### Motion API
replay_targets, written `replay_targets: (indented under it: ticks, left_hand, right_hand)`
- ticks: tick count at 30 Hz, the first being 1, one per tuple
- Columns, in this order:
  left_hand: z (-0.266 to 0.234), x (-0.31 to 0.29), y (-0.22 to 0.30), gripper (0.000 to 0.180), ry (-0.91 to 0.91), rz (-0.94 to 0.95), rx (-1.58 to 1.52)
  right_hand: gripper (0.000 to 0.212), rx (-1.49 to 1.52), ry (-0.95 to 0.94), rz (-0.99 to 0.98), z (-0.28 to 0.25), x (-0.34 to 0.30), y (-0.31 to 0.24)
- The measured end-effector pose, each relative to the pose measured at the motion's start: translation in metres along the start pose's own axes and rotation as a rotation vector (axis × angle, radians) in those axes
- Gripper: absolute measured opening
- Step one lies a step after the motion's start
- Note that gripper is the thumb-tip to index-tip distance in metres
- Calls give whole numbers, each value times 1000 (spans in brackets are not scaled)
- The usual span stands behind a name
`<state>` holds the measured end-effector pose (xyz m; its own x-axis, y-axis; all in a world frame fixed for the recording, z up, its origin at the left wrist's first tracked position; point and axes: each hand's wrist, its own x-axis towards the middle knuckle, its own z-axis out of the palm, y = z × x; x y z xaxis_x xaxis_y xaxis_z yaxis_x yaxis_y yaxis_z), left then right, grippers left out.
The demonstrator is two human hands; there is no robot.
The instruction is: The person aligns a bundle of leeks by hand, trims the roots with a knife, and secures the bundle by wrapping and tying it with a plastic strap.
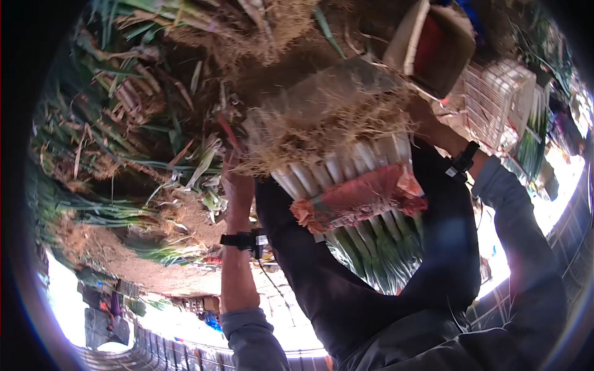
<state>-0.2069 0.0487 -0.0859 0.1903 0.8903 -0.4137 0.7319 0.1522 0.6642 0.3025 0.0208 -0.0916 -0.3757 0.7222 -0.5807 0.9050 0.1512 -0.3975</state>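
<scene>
The leek bundle (343,164) sits between the person's legs (448,247), its roots (334,127) at twelve o'clock, its leaves (377,250) at six, the wrap (365,195) around the stalks between. From the bundle, the box (403,40) stands at one o'clock, the crate (489,105) at two, more leeks (535,133) at the crate's four. A leek heap (105,148) spreads toward nine and ten; a root clump (272,37) lies at eleven.
</scene>
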Motion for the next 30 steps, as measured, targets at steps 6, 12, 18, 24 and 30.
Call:
replay_targets:
  ticks: [6, 12, 18, 24, 30]
  left_hand:
    - [41, -33, -42, 36, -346, 310, 289]
    - [31, -49, -91, 34, -544, 313, 280]
    - [32, -46, -96, 34, -599, 344, 245]
    - [24, -73, -106, 34, -611, 268, 202]
    - [46, -74, -108, 34, -530, 147, 163]
  right_hand:
    - [18, 606, 119, 65, -74, -23, -39]
    - [32, 1244, -156, 514, -117, -47, -41]
    - [33, 1554, 90, 429, -97, -50, -39]
    - [31, 1647, 146, 451, -95, -30, -42]
    - [29, 1579, 262, 494, -87, -8, -34]
